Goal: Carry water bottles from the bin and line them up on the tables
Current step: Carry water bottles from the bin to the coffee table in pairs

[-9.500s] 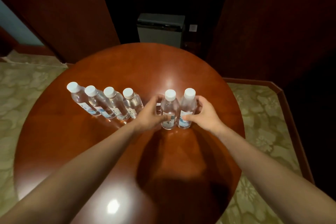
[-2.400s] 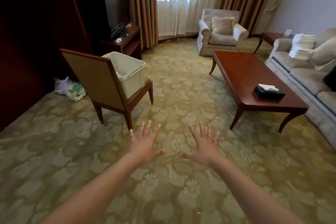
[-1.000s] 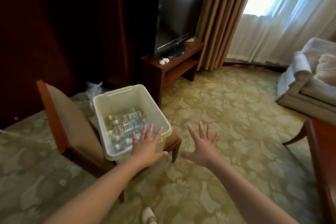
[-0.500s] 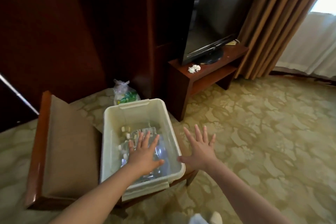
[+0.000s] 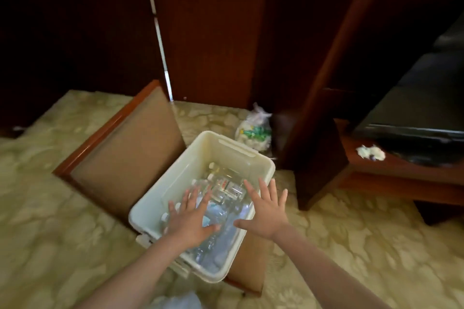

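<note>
A cream plastic bin [image 5: 175, 183] stands on the seat of a wooden chair [image 5: 125, 153]. Several clear water bottles [image 5: 226, 188] with white caps lie on their sides inside it. My left hand [image 5: 192, 221] hovers over the bin's near half with fingers spread, holding nothing. My right hand [image 5: 266, 211] is spread above the bin's right rim, also empty. Whether either hand touches a bottle I cannot tell; the view is blurred.
The chair's backrest rises left of the bin. A plastic bag [image 5: 254, 130] with green items lies on the carpet behind it. A dark wooden TV stand [image 5: 401, 178] with a crumpled tissue [image 5: 370, 152] and a TV [image 5: 426, 98] is at the right. Dark wood panels stand behind.
I have walked from the round table with its lined-up bottles to the bin. In the last half second both spread hands came over the bin, the right one reaching its rim.
</note>
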A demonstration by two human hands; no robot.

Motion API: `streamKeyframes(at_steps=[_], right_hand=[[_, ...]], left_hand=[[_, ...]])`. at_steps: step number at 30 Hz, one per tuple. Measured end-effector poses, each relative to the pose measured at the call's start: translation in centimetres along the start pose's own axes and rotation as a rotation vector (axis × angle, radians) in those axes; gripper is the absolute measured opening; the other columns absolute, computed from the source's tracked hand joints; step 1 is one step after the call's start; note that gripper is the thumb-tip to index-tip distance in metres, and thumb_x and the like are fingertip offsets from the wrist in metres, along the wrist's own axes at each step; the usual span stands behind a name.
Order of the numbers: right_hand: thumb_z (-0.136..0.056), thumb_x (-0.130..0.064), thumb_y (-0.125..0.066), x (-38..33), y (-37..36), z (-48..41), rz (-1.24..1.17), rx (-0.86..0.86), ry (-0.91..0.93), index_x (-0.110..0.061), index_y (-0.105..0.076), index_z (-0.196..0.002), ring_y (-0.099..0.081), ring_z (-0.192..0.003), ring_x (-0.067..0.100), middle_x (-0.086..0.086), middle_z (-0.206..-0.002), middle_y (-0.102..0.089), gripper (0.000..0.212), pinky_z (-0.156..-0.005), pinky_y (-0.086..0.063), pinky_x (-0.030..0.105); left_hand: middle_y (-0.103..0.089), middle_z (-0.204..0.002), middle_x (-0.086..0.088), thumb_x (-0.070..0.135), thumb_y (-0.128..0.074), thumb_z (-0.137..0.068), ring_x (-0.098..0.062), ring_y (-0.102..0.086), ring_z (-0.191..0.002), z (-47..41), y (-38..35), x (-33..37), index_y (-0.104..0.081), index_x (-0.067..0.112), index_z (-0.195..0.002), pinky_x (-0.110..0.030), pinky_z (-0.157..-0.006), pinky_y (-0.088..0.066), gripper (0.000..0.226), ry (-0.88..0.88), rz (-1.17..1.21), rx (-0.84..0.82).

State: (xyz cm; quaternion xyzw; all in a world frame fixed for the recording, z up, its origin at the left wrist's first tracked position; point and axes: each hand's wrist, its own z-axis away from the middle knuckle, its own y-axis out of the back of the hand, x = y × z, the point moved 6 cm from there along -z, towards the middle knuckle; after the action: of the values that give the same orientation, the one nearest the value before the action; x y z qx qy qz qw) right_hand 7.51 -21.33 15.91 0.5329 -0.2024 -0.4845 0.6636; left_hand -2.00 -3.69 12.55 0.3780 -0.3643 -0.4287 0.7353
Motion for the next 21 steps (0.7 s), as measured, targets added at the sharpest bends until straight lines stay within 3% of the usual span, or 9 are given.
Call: streamKeyframes(at_steps=[8, 21], right_hand=[[-0.076, -0.069, -0.063, -1.0, -1.3, -3.7, 0.04, -0.116, 0.182, -0.043, 0.01, -0.155, 0.034, -0.145, 0.032, 0.004, -0.165, 0.021, 0.111, -0.112, 0.023, 0.061], [-0.077, -0.067, -0.063, -2.9, -1.7, -8.2, 0.114, -0.245, 0.25, -0.045, 0.01, -0.154, 0.029, -0.147, 0.033, 0.001, -0.165, 0.018, 0.108, -0.115, 0.021, 0.061]], left_hand=[[0.024, -0.162, -0.002, 0.071, -0.04, -0.089, -0.025, 0.023, -0.148, 1.6, -1.5, -2.3, 0.017, 0.034, -0.153, -0.06, -0.116, 0.008, 0.094, 0.237, 0.101, -0.007], [0.022, -0.162, -0.002, 0.071, -0.039, -0.09, -0.025, 0.019, -0.15, -1.8, -2.8, -4.4, 0.018, 0.034, -0.153, -0.057, -0.117, 0.004, 0.093, 0.326, 0.266, -0.021]])
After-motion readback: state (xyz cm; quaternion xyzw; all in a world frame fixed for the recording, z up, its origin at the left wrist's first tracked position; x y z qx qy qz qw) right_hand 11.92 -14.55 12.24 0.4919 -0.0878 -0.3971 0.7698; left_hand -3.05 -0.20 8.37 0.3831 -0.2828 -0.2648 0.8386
